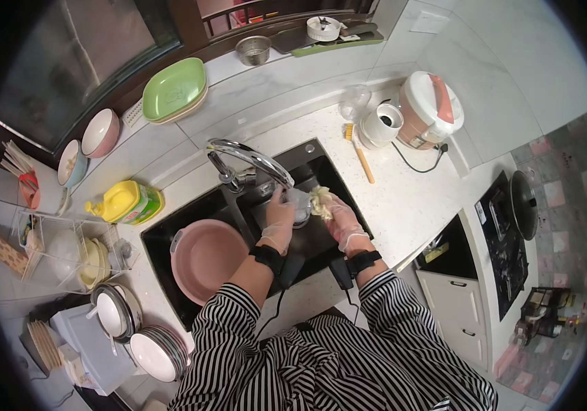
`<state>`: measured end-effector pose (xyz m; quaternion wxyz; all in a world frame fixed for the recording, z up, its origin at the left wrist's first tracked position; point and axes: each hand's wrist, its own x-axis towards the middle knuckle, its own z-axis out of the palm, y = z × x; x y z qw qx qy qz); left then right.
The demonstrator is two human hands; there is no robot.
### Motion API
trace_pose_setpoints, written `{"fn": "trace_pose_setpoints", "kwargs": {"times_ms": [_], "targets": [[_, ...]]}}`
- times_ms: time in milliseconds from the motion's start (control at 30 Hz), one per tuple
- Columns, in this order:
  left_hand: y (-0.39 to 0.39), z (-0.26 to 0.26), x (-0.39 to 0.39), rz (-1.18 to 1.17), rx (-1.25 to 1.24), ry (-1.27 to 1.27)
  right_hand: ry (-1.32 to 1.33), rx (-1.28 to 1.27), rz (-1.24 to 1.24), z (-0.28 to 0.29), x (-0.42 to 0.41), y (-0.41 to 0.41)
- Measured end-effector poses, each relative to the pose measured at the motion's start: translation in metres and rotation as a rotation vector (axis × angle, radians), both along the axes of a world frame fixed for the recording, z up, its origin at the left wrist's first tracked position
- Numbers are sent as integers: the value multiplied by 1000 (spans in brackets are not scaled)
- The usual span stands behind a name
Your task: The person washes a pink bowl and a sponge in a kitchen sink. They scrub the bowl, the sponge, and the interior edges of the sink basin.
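Observation:
Over the right basin of a black double sink (324, 257), my left hand (279, 216), in a clear disposable glove, holds a clear, glass-like container (299, 203) beneath the spout of the chrome faucet (252, 153). Whether the container is a cup or a jar cannot be told. My right hand (340, 218), also gloved, grips a crumpled pale yellow cloth (320, 201) just to the right of the container. A pink plastic basin (210, 262) stands in the left basin of the sink.
Left of the sink are a yellow detergent jug (126, 202), a wire dish rack (75, 251) and stacked bowls (157, 354). A wooden-handled brush (361, 156), a white appliance base (381, 123) and a pink-and-white rice cooker (429, 110) stand on the right counter. Green trays (174, 88) rest on the ledge.

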<state>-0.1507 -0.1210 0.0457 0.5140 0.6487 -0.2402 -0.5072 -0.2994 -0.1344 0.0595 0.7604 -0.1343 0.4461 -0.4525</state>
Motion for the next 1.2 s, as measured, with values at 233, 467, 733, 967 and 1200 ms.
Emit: {"fn": "trace_pose_setpoints", "kwargs": {"times_ms": [233, 467, 733, 967, 1200], "targets": [[31, 0, 38, 0, 111, 97, 78, 28, 386, 0, 44, -1], [49, 12, 54, 231, 182, 104, -189, 280, 185, -18, 65, -13], [23, 20, 75, 37, 270, -182, -156, 240, 195, -47, 70, -19], [-22, 29, 108, -250, 117, -774, -311, 424, 111, -12, 83, -14], [-69, 37, 108, -704, -36, -1229, -396, 312, -7, -38, 80, -11]]}}
